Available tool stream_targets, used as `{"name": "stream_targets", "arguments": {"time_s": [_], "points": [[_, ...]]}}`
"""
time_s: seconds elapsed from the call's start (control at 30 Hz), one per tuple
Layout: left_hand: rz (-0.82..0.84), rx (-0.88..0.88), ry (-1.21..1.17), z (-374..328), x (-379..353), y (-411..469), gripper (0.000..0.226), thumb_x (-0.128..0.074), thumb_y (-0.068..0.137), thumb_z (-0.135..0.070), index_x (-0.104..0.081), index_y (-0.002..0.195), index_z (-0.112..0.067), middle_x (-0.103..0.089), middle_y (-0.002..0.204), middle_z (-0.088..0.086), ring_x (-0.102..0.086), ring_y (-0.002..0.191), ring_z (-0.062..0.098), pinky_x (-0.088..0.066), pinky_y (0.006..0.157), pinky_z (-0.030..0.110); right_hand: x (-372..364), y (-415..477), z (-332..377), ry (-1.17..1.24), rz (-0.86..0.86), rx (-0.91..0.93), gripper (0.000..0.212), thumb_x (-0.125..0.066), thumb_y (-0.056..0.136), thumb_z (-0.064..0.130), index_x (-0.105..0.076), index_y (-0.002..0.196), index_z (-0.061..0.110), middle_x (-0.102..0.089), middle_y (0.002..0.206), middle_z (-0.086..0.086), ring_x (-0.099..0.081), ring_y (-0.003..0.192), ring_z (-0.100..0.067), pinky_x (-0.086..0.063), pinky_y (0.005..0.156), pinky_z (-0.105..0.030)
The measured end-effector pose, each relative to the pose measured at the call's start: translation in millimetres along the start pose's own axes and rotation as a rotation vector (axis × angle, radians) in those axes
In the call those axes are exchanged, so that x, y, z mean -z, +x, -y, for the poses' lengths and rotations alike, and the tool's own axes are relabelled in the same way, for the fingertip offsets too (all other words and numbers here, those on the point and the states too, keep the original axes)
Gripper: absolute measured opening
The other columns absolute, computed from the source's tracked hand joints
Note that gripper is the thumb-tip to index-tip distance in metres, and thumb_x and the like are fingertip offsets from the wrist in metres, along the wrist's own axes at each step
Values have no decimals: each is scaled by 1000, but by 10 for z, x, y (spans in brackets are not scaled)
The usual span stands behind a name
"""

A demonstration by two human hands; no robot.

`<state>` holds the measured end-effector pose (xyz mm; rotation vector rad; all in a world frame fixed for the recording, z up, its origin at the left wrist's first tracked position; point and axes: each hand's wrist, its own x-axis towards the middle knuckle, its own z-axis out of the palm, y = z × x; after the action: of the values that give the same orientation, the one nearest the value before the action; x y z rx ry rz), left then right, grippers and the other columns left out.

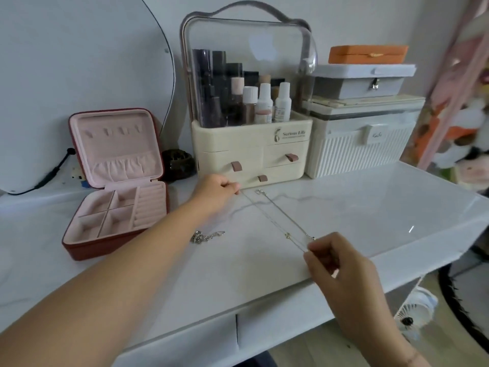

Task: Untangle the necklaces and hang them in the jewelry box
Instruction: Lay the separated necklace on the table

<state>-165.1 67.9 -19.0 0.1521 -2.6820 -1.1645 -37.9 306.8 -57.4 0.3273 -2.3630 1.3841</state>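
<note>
A fine silver necklace (272, 221) is being pinched at its far end between the thumb and fingertips of the left hand (215, 193), with the remaining fingers curled in. The near end is being pinched the same way by the right hand (344, 266). The chain is thus being drawn out in two close strands between the hands, low over the counter (370, 207); whether it is touching the surface along its run cannot be told. A loose clasp end is being left just right of the left hand's fingertips, and a small pendant is being carried just ahead of the right hand.

By the look of it, straightening is being done. The pull is best being applied lightly and evenly, so that no kink is being tightened, and the loose clasp end is being watched so it is not being dragged across the strands.

Just right of the left forearm, a second necklace (205, 237) is being left in a small heap. Left of that forearm, the jewelry box (79, 250) is being stood open, its lid upright with hooks (105, 131) waiting.

Counted: two necklaces, one box, seemingly four hooks.
</note>
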Motion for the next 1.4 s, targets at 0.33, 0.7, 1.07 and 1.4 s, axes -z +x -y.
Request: {"name": "stream_targets", "arguments": {"time_s": [0.33,0.7,1.07,1.4], "points": [[-178,-19,134,-32,-281,-23,17,-65,86,-33,-67,85,-16,-64,81,-5,-61,79,18,-41,63,28,-167,-43,-173,-265,-226,108,6,-64,80,33,-59,76,32,-45,68,17,-49,74,-2,-21,71,-26],[376,-306,610,-50,-77,-427,80,-17,85,-66,-19,151,-20,-14,159,-4,-11,146,9,-9,117,28,-272,-252,-214,-199,-227,258,28,-51,92,27,-65,115,19,-55,125,8,-49,112,-1,-37,92,-33],[414,-225,716,-94,-178,-224,79,-13,89,-66,-8,153,-20,-1,161,-6,1,146,7,-2,117,31,-319,-317,-200,-451,-41,308,54,-30,100,45,-57,130,10,-53,139,2,-46,129,-12,-20,113,-42],[216,-199,317,-45,403,-386,47,-49,91,-50,-56,127,-21,-56,132,-5,-49,123,11,-35,103,26,-301,-242,-58,-331,-1,336,46,-34,98,45,-53,131,18,-48,139,7,-44,128,-9,-22,112,-40]]}}
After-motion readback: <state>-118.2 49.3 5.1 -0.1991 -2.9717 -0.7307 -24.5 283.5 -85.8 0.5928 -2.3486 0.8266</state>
